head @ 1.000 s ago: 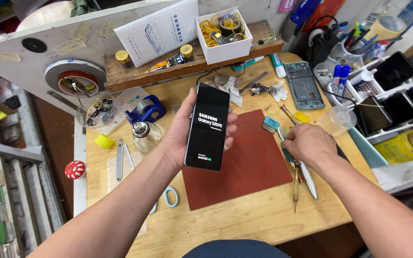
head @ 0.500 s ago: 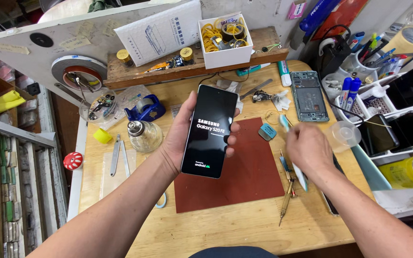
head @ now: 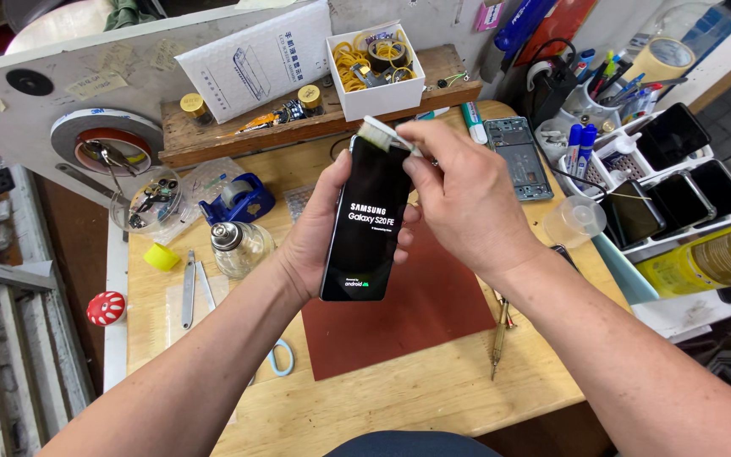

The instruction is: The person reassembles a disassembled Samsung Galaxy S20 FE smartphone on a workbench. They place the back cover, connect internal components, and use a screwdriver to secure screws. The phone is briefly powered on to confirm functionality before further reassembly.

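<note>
**One smartphone, one brush, two hands**

One slim black glass-fronted smartphone (head: 368, 222), its screen lit, is held upright above one flat red rectangular mat (head: 412, 309) on the wooden bench (head: 416, 393). The left hand (head: 319, 241) wraps around its back, fingers closed on its edges. The right hand (head: 464, 196) pinches one small white-bristled brush (head: 380, 134) against the phone's top edge. One round glass bottle (head: 239, 247) stands left.

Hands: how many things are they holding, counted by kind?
phone: 1, in the left hand
small brush: 1, in the right hand
Total: 2
</note>
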